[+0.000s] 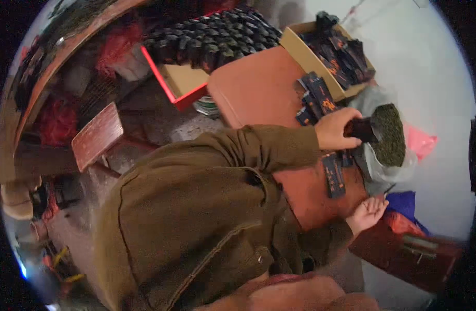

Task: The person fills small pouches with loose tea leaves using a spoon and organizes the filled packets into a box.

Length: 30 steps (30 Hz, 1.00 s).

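My left hand point(337, 129) is closed around a small dark packet point(361, 130). Its mouth end points at the loose dry green leaves point(389, 135) that fill a pale plastic bag point(375, 168). My right hand point(368, 213) is below the bag, palm up, with fingers apart and slightly curled. A thin dark thing shows by its fingertips; I cannot tell whether the hand touches it. Flat black packets with orange print point(333, 175) lie on the reddish-brown table point(258, 83) beside my left wrist.
A cardboard box point(305, 49) of black packets sits on the table by the wall. A red-edged box point(181, 96) holds rows of dark packets. A wooden stool point(98, 136) stands at left. Pink plastic point(422, 141), blue cloth point(403, 203) and a brown case point(403, 254) are at right.
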Motion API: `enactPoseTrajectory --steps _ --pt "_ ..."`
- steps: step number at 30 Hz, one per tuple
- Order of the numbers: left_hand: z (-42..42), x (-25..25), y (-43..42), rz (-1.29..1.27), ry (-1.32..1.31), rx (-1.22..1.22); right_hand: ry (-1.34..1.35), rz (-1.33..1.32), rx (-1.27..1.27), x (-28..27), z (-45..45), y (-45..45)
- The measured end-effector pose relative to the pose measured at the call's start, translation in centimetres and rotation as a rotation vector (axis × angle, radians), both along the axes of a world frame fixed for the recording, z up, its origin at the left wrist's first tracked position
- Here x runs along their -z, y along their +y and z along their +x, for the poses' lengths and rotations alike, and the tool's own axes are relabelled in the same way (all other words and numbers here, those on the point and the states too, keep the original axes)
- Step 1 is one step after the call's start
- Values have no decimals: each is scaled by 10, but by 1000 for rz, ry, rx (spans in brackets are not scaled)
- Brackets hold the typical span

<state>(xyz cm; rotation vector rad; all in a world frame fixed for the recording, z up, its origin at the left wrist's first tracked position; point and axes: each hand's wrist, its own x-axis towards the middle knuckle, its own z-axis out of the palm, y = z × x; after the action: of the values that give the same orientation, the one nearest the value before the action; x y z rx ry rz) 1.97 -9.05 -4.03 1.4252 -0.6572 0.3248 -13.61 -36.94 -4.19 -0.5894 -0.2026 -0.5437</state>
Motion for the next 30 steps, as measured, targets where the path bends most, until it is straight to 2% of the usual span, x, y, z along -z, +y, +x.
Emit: enactPoseTrajectory --steps 3,5,6,7,9,10,11,13,14,15,16,17,18,20,26,30 --pt "-8 -18 38 -56 0 72 -28 34 -81 3 1 -2" --pt "-8 -24 73 -88 17 88 -24 30 -41 4 1 -4" --pt "-9 -25 95 -39 -53 -29 -20 27 -13 6 -2 -6" --pt "-9 -24 113 -295 146 182 -30 18 4 9 -3 -12" --pt "-1 -10 153 -328 127 7 -35 40 -23 8 -7 -10" --pt "3 -5 181 -222 114 -125 -39 50 -38 6 -7 -7" --pt "-3 -8 206 -180 222 -236 -31 51 -50 7 -8 -8" --pt "9 20 243 -176 76 -568 -11 64 -41 11 -7 -10" --pt "16 41 270 -185 236 -558 -3 69 -37 11 -6 -11" --pt "19 54 284 -254 173 -624 16 76 -39 12 -3 -11" --pt "28 78 306 -262 250 -645 34 86 -43 14 0 -11" --pt "23 73 313 -250 308 -751 55 94 -45 14 1 -12" --pt "32 94 330 26 203 -1009 65 68 -52 19 2 -17" --pt "49 130 355 -118 257 -996 80 18 -63 28 5 -24" --pt "82 179 388 132 386 -1301 253 -40 119 10 5 14" --pt "98 199 397 307 469 -1360 176 -100 4 29 7 -13"
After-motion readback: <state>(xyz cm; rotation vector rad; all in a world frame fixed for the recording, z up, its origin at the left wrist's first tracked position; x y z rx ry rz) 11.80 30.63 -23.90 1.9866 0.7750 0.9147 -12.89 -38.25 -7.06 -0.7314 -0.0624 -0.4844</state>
